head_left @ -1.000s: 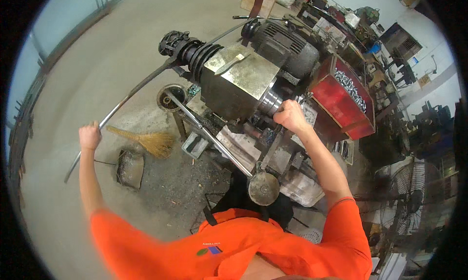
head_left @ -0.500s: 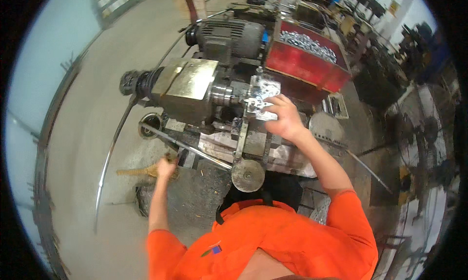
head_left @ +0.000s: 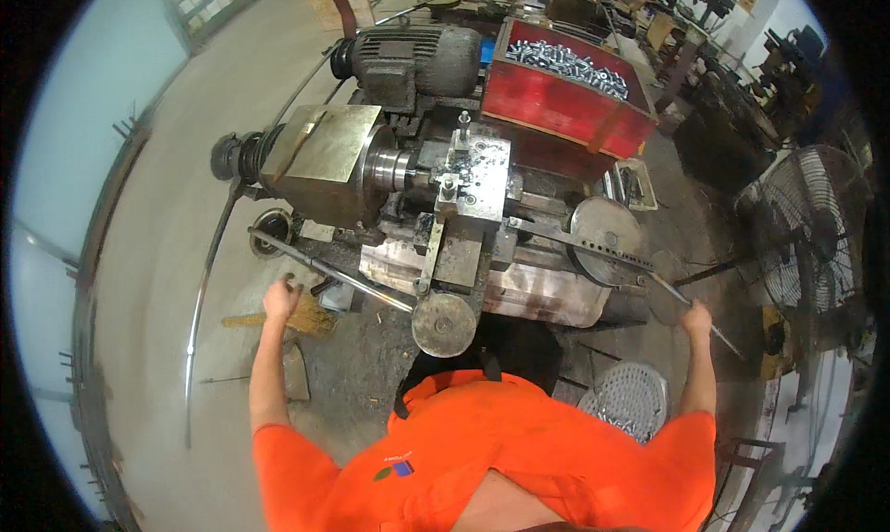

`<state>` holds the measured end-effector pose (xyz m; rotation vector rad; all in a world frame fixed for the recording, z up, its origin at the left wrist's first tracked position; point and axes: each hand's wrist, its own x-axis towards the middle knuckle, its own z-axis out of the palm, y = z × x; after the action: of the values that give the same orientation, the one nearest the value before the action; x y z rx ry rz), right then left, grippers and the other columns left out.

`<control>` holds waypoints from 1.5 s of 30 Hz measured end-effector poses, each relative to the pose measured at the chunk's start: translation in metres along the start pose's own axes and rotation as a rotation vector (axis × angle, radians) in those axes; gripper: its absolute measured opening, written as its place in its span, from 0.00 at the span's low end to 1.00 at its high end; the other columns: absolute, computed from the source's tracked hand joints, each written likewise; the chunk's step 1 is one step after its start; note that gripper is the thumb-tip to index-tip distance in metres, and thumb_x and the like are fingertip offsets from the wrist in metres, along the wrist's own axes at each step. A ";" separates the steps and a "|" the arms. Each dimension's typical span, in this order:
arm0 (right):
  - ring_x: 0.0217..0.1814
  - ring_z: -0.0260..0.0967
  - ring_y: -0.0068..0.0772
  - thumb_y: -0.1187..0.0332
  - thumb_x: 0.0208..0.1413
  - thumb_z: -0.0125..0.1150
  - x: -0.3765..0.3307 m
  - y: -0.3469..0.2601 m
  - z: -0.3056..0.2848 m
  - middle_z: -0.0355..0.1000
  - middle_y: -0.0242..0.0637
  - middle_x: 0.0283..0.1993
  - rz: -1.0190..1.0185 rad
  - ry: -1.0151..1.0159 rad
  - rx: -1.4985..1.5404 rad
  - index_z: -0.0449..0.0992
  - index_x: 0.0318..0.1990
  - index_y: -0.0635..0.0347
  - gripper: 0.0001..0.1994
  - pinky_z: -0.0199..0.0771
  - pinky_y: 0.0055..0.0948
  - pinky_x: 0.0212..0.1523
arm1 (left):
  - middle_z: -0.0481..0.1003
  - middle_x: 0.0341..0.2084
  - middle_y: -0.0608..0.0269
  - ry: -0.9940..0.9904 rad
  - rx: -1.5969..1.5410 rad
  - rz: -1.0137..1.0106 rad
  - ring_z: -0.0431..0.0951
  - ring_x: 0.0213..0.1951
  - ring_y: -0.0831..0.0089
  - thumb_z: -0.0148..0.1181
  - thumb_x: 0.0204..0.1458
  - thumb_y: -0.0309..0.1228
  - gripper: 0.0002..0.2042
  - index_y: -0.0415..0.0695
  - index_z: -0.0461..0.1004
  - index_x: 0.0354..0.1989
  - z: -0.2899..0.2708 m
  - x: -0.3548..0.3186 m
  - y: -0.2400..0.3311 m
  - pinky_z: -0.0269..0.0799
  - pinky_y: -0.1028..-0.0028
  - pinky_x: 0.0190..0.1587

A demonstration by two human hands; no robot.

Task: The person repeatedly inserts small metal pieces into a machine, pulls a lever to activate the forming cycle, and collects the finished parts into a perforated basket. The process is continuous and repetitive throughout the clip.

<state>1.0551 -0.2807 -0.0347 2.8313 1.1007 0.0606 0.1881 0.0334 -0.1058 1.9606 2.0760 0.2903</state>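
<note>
Hands well apart, one at either side of the machine (head_left: pixel 459 259). Right hand (head_left: pixel 695 317): fingers wrapped around the rod end of a long lever bar (head_left: pixel 669 289), out beyond the machine's right end. Bar begins at the near right corner of the tool block (head_left: pixel 484 175) as a flat, drilled strip, crosses a large round disc (head_left: pixel 607 231), then continues as a thin rod past the hand.

Left hand (head_left: pixel 282 300): fingers curled, off the machine's near left corner, just beside a silver rod (head_left: pixel 343 277). Cannot tell whether it touches or holds anything. In view, broom (head_left: pixel 313 319) just below it. Silver rod slants to a smaller round disc (head_left: pixel 443 325) at the machine's near edge.

Chuck (head_left: pixel 385 169) between the box-shaped headstock (head_left: pixel 320 152) at left and the tool block. Motor (head_left: pixel 417 64) along the far edge; red bin (head_left: pixel 570 115) right of it, heaped with shiny metal parts (head_left: pixel 565 66). Perforated seat (head_left: pixel 640 384) near the right forearm, small metal pieces (head_left: pixel 623 425) on it; caged fan (head_left: pixel 811 221) well apart at far right
</note>
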 end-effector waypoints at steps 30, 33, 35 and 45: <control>0.20 0.62 0.40 0.68 0.34 0.56 -0.250 -0.089 0.052 0.63 0.42 0.18 0.159 -0.202 1.044 0.71 0.27 0.67 0.12 0.63 0.32 0.24 | 0.73 0.17 0.52 -0.044 -0.791 -0.366 0.74 0.12 0.62 0.51 0.51 0.39 0.18 0.31 0.68 0.28 -0.054 0.017 0.090 0.70 0.73 0.13; 0.27 0.68 0.50 0.63 0.34 0.59 -0.191 -0.054 0.005 0.70 0.48 0.23 0.080 -0.124 0.436 0.73 0.31 0.65 0.16 0.68 0.40 0.28 | 0.72 0.16 0.52 -0.077 -0.818 -0.379 0.74 0.12 0.63 0.51 0.50 0.40 0.19 0.30 0.69 0.29 -0.048 0.019 0.075 0.69 0.74 0.12; 0.36 0.70 0.53 0.58 0.35 0.61 -0.138 -0.005 0.024 0.72 0.49 0.31 0.028 -0.016 0.049 0.73 0.35 0.62 0.20 0.70 0.46 0.35 | 0.72 0.16 0.53 -0.054 -0.859 -0.354 0.74 0.12 0.63 0.51 0.50 0.39 0.19 0.30 0.69 0.30 -0.040 0.024 0.082 0.70 0.73 0.12; 0.59 0.57 0.50 0.65 0.34 0.61 -0.039 -0.060 0.038 0.63 0.49 0.55 -0.040 0.560 -0.007 0.57 0.59 0.66 0.38 0.49 0.41 0.63 | 0.75 0.30 0.52 -0.046 -1.000 -0.330 0.76 0.28 0.67 0.51 0.52 0.53 0.27 0.38 0.67 0.45 -0.003 0.022 0.004 0.73 0.69 0.34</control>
<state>0.9895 -0.2662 -0.0793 2.8542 1.2311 0.8960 0.1900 0.0553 -0.1024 1.0034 1.6537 0.9614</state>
